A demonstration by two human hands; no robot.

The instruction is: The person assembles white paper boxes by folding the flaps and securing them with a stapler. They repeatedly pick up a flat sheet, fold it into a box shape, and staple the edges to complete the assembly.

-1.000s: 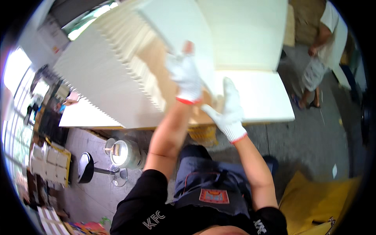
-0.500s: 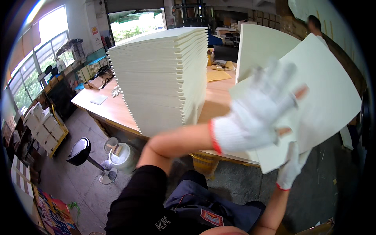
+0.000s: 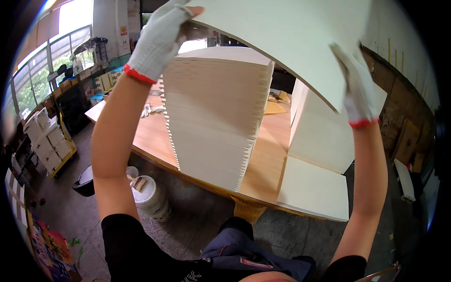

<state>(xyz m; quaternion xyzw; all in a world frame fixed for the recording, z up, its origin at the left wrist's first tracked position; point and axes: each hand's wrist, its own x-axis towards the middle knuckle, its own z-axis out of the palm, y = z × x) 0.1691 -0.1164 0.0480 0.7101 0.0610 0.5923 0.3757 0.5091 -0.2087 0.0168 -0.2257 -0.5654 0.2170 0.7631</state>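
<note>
The board (image 3: 291, 37) is raised, tilted, above the bench (image 3: 267, 162), where a tall stack (image 3: 211, 108) stands. The gloved left hand (image 3: 162, 42) has its grip closed on the board's left end; the right hand (image 3: 355, 87) grips its right edge.

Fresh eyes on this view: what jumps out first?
The big white panel raised at the top, between the gloved left hand and right hand. Next, the tall stack of pale sheets, jagged-edged, mid-view on the wooden table. Lower left, a brush atop a whitish bucket.
</note>
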